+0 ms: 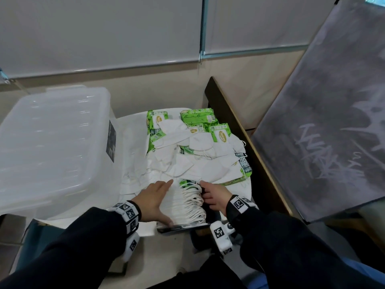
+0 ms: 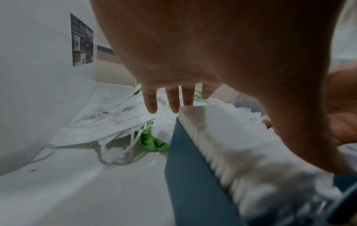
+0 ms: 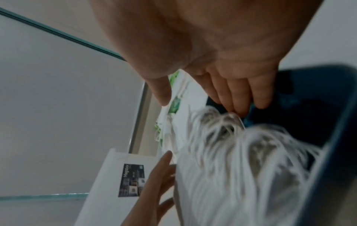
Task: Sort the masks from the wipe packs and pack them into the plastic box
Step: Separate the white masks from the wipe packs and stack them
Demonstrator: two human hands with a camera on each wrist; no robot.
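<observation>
A row of white masks [image 1: 187, 205] stands on edge in a dark blue box [image 1: 181, 227] at the table's front. My left hand [image 1: 155, 200] lies flat against the row's left side, fingers straight [image 2: 179, 97]. My right hand [image 1: 214, 197] touches the ear loops [image 3: 231, 152] on the right side, fingers nearly straight and thumb apart [image 3: 231, 91]. Behind lies a pile of loose masks [image 1: 187, 163] mixed with green wipe packs [image 1: 220, 133]. The box wall [image 2: 189, 175] shows beside the row [image 2: 231, 145].
A large translucent plastic box [image 1: 52, 142] with a lid and a dark label stands at the left, close to my left arm. A dark wooden board [image 1: 239, 132] borders the table on the right, with a grey panel [image 1: 323, 122] beyond it. A wall runs behind.
</observation>
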